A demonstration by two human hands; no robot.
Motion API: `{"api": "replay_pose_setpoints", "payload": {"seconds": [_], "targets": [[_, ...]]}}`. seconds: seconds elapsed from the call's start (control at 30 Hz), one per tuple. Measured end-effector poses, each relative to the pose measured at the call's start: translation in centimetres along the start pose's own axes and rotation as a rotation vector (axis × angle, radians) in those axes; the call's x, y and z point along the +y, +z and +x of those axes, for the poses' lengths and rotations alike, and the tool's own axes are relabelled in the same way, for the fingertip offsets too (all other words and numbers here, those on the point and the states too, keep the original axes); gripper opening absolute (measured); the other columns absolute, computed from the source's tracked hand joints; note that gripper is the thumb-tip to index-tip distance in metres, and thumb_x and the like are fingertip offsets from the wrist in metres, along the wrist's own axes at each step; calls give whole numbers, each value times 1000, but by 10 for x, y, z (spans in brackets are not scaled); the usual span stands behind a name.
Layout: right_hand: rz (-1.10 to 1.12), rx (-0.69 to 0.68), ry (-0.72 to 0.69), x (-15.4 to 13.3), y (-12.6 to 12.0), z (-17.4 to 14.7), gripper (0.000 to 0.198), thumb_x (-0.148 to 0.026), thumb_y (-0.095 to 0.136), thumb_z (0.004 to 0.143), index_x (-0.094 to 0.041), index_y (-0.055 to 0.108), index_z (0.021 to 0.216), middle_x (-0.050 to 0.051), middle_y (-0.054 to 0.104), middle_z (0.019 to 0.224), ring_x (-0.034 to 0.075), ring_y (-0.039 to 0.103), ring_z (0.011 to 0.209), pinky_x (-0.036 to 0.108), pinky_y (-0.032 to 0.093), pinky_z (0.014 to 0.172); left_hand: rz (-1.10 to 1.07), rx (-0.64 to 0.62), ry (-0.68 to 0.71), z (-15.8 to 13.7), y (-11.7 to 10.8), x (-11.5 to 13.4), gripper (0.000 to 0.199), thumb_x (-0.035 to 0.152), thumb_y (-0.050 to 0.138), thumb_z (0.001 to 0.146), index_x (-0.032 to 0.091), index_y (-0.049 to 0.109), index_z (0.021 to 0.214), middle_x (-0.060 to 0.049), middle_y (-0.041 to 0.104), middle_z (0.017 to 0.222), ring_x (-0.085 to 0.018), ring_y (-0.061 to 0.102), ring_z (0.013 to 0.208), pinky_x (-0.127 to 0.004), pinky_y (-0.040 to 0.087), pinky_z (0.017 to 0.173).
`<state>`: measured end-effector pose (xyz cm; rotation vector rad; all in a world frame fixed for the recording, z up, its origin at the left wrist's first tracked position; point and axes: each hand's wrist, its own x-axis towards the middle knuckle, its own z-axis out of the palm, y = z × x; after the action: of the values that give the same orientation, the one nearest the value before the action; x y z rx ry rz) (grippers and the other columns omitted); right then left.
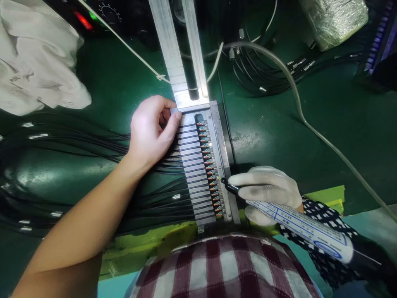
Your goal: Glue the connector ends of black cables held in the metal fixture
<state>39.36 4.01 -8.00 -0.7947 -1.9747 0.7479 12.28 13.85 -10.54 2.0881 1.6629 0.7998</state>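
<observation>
A metal jig (pixel 192 165) lies on the green bench with several thin black cables (pixel 194 160) laid side by side across its slots. Small connector ends with exposed coloured wires (pixel 212 174) line up along its right side. My bare left hand (pixel 155 132) grips the jig's upper left corner, thumb on top and fingers curled at the edge. In my right hand (pixel 269 186), in a white glove, is a white pen-shaped tool (pixel 297 225) with blue print and a black tip. Its tip points left and is at the connector row, just below the middle; whether it touches cannot be told.
A slotted metal bar (pixel 173 54) runs away from the jig's far end, with a white cord (pixel 124 43) tied round it. Coiled black cables (pixel 257 78) and a wrapped block (pixel 338 20) lie at the back right. White cloth (pixel 40 62) sits at the left. A grey hose (pixel 294 91) crosses the right.
</observation>
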Motion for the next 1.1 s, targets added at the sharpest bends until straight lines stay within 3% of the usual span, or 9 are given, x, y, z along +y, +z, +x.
{"api": "replay_pose_setpoints", "payload": {"seconds": [0.17,0.33,1.1], "targets": [[24,44,-59,-5,0,-8,12,-16,63,76,-17,65,88,9,75,101,14,66,60,29,57,51,-3,31,40,1,2,-2,8,28,58,87,20,59,86,3,49,69,-13,46,66,-31,39,65],[16,-26,-33,-7,1,-13,14,-14,63,77,-17,65,91,10,75,100,15,68,64,29,57,54,-17,43,51,0,3,-3,11,27,58,86,17,61,87,2,49,69,-12,45,67,-28,38,65],[53,24,-12,-8,4,-14,12,-13,60,80,-18,65,90,8,76,96,14,69,64,27,58,54,-17,40,26,0,3,-2,11,26,59,85,16,62,87,3,51,70,-10,45,67,-26,37,65]]}}
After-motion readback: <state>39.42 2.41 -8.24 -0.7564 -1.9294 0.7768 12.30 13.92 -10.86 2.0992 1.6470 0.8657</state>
